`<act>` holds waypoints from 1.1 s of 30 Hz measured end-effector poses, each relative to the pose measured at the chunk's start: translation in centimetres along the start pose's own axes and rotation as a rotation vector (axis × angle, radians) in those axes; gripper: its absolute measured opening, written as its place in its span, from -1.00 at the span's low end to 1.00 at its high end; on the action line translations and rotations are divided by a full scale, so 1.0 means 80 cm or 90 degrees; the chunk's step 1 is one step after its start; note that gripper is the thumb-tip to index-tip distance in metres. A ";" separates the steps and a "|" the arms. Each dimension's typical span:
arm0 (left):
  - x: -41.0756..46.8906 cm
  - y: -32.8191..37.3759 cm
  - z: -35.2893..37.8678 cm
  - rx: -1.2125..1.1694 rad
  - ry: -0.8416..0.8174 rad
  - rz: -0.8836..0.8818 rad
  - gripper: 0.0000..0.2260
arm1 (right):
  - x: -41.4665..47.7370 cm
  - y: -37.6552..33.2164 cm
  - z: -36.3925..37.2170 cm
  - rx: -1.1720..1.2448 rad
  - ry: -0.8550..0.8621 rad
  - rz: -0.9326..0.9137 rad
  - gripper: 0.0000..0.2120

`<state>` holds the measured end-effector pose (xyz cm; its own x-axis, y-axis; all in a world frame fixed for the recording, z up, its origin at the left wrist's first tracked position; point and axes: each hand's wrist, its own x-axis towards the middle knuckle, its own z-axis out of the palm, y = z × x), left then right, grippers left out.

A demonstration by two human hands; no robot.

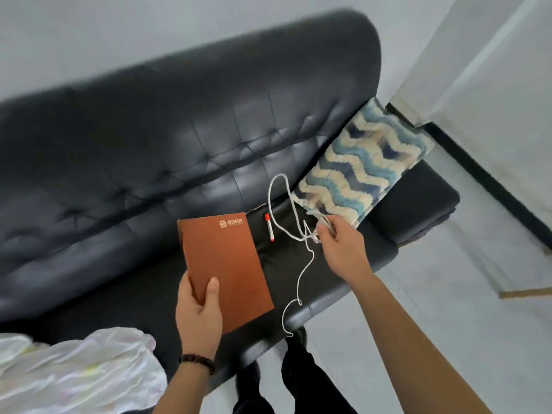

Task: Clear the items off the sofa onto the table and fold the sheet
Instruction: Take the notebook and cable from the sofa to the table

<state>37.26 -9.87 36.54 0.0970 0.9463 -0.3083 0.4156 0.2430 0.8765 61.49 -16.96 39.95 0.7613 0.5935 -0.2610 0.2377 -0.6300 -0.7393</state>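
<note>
Cropped by frame edges: sheet [74,375], lower left, and sofa [149,130], left end; too small to identify: red-capped item [269,228] at centre, possibly a pen.

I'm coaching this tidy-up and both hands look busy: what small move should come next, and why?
Probably raise the right hand to lift the white cable off the sofa: it pinches the cable, whose loops trail over the seat. The left hand holds the notebook.

Sofa [149,150] is black leather-look w/ a glossy sheen. Notebook [224,264] cover's matt brown, fine grain, prob faux leather. Cushion [358,162] = fuzzy tufted cloth. Cable [300,279] smooth white plastic. Sheet [74,369] thin crinkly cloth.
</note>
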 end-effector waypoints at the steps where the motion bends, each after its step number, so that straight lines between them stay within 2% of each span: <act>1: -0.007 0.011 -0.011 -0.008 -0.002 0.018 -0.63 | -0.012 -0.013 -0.015 -0.006 0.034 -0.020 -0.80; 6: -0.033 0.046 -0.054 -0.043 -0.002 0.089 -0.67 | -0.079 -0.048 -0.069 0.047 0.181 -0.056 -0.81; 12: -0.065 0.081 -0.049 -0.102 -0.014 0.146 -0.75 | -0.185 -0.008 -0.127 0.218 0.358 0.029 -0.86; 15: -0.105 0.095 -0.018 -0.093 -0.084 0.160 -0.77 | -0.257 0.041 -0.170 0.268 0.448 0.077 -0.85; 19: -0.176 0.122 0.041 -0.050 -0.230 0.209 -0.75 | -0.354 0.116 -0.229 0.298 0.575 0.151 -0.87; 25: -0.319 0.147 0.155 -0.010 -0.413 0.327 -0.73 | -0.470 0.243 -0.296 0.342 0.775 0.235 -0.90; 33: -0.554 0.131 0.331 0.049 -0.570 0.415 -0.72 | -0.586 0.429 -0.402 0.393 0.893 0.327 -0.94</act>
<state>61.26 -54.90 49.63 0.9228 0.3848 0.0203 0.0991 -0.2881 0.9525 53.34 -82.52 46.80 0.6860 -0.7251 -0.0598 -0.2058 -0.1145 -0.9719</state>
